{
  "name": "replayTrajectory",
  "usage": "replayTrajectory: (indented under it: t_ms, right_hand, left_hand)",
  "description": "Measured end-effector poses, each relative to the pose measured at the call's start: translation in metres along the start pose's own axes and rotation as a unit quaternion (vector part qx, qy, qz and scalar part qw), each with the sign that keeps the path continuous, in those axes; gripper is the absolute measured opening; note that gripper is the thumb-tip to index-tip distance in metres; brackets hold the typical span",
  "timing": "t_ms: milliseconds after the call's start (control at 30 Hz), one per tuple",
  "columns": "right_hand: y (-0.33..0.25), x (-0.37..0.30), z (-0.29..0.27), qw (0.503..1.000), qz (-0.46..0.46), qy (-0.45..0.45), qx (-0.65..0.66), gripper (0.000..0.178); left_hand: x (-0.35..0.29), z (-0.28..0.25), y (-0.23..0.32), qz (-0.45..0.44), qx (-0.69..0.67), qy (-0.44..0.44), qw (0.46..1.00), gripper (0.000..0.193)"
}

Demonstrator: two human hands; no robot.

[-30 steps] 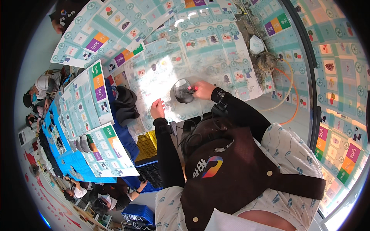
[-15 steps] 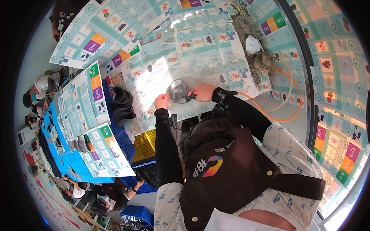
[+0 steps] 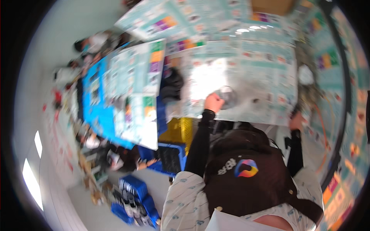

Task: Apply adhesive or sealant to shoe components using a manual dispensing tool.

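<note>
A grey, rounded, shell-like piece sits over the front part of the paper-covered worktable. My left hand is closed at its left rim, fingers pinched on the edge. Far to the right, my right hand is at the table's front right corner. Motion smears its fingers, and a dark blurred shape lies against them; whether it is held does not show. Beyond that hand, an orange hose curves down.
Dark curved pieces are stacked left of the table. Yellow and blue crates stand below them. Further left is a blue-topped table with printed sheets and people around it. A dark frame post rises at right.
My right hand has gone from the grey piece, where it held a small black tool with red knobs, to the table's right edge. My left hand stays at the piece. The view has shifted.
</note>
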State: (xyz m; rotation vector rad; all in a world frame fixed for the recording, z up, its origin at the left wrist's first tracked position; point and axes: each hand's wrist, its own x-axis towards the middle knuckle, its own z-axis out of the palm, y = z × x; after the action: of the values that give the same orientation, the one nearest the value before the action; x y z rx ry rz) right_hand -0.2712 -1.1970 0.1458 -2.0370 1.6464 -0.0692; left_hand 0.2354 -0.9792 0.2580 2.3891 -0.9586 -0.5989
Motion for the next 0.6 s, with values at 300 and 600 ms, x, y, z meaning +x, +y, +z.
replayTrajectory:
  t_ms: [300,600]
  right_hand:
    - [-0.052,0.001,0.005,0.981,-0.060,0.095,-0.161,0.071]
    - [-0.121,-0.031,-0.021,0.985,-0.095,0.109,-0.094,0.055]
  left_hand:
    - [-0.071,-0.274,-0.131,-0.034,0.062,0.140,0.988,0.021]
    - [-0.039,-0.435,-0.309,-0.158,0.238,0.203,0.937,0.026]
